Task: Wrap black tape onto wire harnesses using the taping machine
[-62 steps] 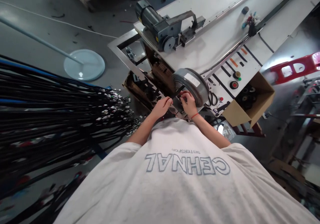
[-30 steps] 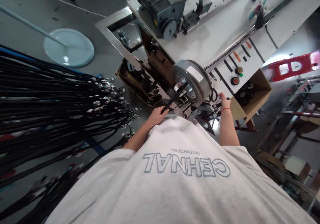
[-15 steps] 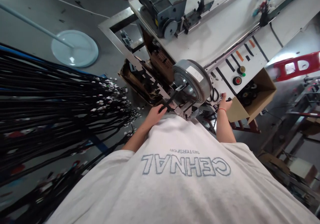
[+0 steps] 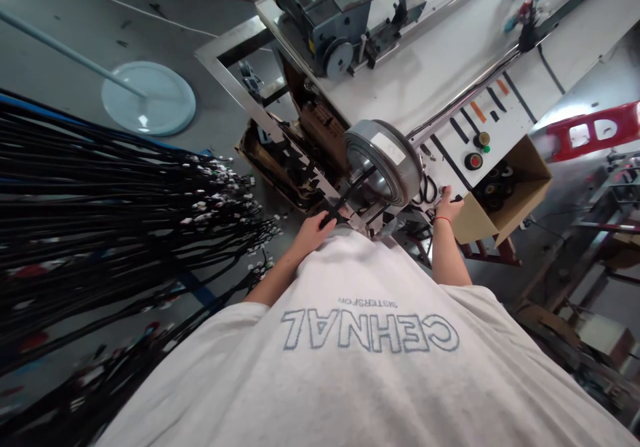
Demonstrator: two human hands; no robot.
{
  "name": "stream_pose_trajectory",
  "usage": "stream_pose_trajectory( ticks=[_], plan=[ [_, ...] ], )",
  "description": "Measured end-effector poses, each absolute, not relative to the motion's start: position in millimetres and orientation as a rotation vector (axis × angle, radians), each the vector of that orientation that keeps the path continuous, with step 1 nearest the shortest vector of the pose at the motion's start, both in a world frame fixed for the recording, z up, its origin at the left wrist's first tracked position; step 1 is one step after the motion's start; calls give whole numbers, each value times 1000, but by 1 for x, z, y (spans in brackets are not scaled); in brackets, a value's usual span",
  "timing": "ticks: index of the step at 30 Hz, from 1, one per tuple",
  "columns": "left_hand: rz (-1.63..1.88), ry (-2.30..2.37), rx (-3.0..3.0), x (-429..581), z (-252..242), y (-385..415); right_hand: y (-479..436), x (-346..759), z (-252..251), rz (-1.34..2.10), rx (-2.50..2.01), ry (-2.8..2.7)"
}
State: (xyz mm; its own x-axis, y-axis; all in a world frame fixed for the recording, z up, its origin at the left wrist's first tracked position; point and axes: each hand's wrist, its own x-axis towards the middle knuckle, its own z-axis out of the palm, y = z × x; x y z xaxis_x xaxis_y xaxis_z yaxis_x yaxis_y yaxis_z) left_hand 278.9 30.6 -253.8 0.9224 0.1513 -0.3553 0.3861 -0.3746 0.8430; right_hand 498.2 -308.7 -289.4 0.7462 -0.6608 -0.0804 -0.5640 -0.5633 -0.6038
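Note:
A large grey reel of tape (image 4: 385, 160) sits on a spindle at the near edge of a white machine (image 4: 425, 67). A black strip (image 4: 347, 197) runs from the reel down to my left hand (image 4: 313, 230), which is closed on its end. My right hand (image 4: 447, 206), with a red thread at the wrist, is closed on a small black switch or knob on the machine's control panel (image 4: 475, 134), just below a red button (image 4: 473, 161).
A grey motor unit (image 4: 320, 20) stands at the machine's far end. A cardboard box (image 4: 505, 197) with tape rolls hangs at the right. Bundles of black cables (image 4: 110, 214) with white connectors fill the left. A round floor base (image 4: 149, 98) and a red stool (image 4: 590, 130) stand nearby.
Both hands were together at the reel; my right hand has since moved right to the control panel, while my left hand drew the black strip down and toward me.

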Motion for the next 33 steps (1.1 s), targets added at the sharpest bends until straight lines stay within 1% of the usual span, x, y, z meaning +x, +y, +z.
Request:
stream_pose_trajectory(
  ticks=[9,18,21,24,28,30,33],
  plan=[
    [-158,360,2070,327,-248,25,-310,500,-292,-209,-2315,922],
    [-167,426,2176,347,-255,16,-306,499,-291,-201,-2359,954],
    [-201,406,2226,335,-270,21,-305,500,-289,-204,-2365,961],
    [-332,380,2218,309,-292,30,-304,500,-287,-216,-2376,942],
    [-493,503,2166,269,-317,46,-305,500,-287,-215,-2404,901],
    [-453,556,2138,255,-319,53,-305,500,-287,-203,-2400,894],
    [-305,594,2122,247,-309,57,-305,500,-285,-185,-2390,902]
  ],
)
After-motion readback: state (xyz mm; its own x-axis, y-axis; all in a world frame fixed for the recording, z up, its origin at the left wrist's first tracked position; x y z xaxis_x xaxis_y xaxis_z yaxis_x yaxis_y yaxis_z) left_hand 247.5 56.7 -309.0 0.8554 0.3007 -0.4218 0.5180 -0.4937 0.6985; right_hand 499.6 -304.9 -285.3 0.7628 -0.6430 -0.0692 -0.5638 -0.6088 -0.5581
